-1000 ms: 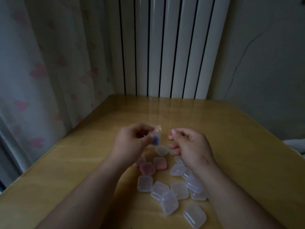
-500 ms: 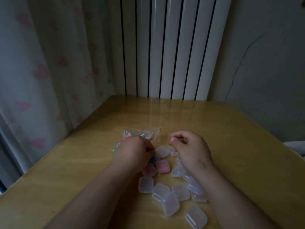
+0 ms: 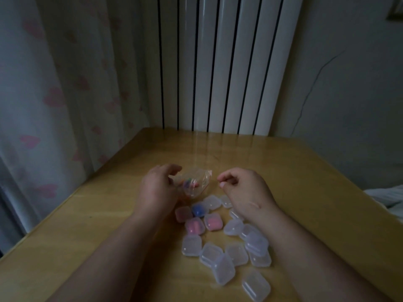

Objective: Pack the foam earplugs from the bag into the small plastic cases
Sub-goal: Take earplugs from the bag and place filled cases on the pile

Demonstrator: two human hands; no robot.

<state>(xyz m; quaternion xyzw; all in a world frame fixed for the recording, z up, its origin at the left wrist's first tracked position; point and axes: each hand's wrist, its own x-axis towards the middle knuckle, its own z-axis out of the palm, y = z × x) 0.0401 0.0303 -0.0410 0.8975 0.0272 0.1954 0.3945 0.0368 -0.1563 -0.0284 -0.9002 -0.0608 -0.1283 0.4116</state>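
Observation:
A clear plastic bag (image 3: pixel 196 182) with coloured foam earplugs inside sits on the wooden table (image 3: pixel 305 182) between my hands. My left hand (image 3: pixel 157 188) grips the bag's left side, with its fingers curled over the top. My right hand (image 3: pixel 244 190) hovers to the right of the bag with curled fingers, and I see nothing in it. Just below the bag lie a shut case with a blue earplug (image 3: pixel 198 210) and three cases with pink earplugs (image 3: pixel 212 222). Several empty translucent cases (image 3: pixel 218 253) are heaped nearer to me, partly under my right forearm.
A white radiator (image 3: pixel 218 62) stands against the wall behind the table's far edge. A sheer curtain with pink hearts (image 3: pixel 54 94) hangs along the table's left edge. Something white (image 3: pixel 386 197) lies past the table's right edge.
My left hand set the case with the blue earplug down among the others, then moved to the bag and took hold of it. My right hand barely moved.

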